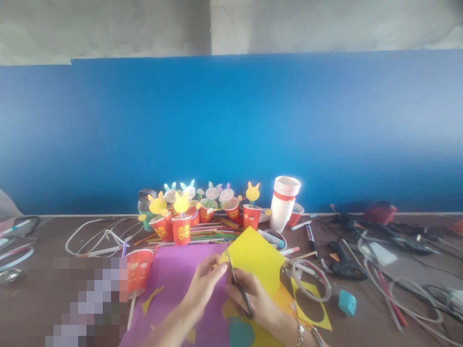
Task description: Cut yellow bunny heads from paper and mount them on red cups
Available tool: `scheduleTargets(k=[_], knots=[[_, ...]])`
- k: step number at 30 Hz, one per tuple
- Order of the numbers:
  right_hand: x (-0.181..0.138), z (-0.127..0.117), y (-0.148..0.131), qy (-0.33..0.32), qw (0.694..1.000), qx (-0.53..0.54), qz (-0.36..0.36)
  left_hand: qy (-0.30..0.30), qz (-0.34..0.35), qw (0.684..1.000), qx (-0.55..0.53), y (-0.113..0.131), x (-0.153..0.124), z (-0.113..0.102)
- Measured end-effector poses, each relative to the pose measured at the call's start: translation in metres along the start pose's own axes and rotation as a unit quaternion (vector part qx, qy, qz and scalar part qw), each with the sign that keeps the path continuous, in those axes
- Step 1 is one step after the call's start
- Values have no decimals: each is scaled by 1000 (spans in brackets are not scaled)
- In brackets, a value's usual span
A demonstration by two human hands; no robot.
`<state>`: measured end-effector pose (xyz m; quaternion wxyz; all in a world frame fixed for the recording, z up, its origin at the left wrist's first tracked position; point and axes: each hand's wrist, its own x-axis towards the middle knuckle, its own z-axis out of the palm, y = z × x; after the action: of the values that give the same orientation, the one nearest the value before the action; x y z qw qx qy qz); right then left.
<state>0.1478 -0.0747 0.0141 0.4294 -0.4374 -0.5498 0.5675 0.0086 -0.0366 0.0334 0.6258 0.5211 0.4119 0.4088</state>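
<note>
My left hand (204,282) pinches a small yellow paper piece (223,259) between thumb and fingers. My right hand (255,296) is closed around dark-handled scissors (237,284), whose blades point up and away beside that piece. Whether the blades touch the paper, I cannot tell. Under my hands lies a purple paper sheet (173,270), bearing yellow scraps (152,299). A yellow sheet (258,255) is right of the blades, and a teal paper piece (241,333) sits below my right hand.
Behind the sheets stand several red cups (181,230) topped with paper animal heads, and a stack of white cups (284,207). A red cup (138,272) is at left. Cables (401,299), a glue gun (345,265) and a yellow cutout (311,303) lie right.
</note>
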Motion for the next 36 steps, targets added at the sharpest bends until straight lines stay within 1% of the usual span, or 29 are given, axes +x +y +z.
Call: scheduleTargets(k=[6,9,12,19,24,30,36], knots=[[1,-2,2,3,1000,-9,-20,1,-1,1000,1,-2,1,-1],[1,-2,1,3,1000,-1,-6,-11,0,1000,-3,-2,2,-3],[1,-2,0,3,1000,7,3,-33,15,999,-13,-2,5,-5],[1,-2,-1,-1,1000,10,-15,-51,30,998,-14,0,10,-9],[1,-2,-2,-3,1000,15,4,-40,20,999,-13,1,10,-9],[2,-3,1,4,1000,-1,6,-25,23,999,-8,2,10,-9],[2,-5,5,6,1000,-16,1,-39,13,999,-31,2,11,-10]])
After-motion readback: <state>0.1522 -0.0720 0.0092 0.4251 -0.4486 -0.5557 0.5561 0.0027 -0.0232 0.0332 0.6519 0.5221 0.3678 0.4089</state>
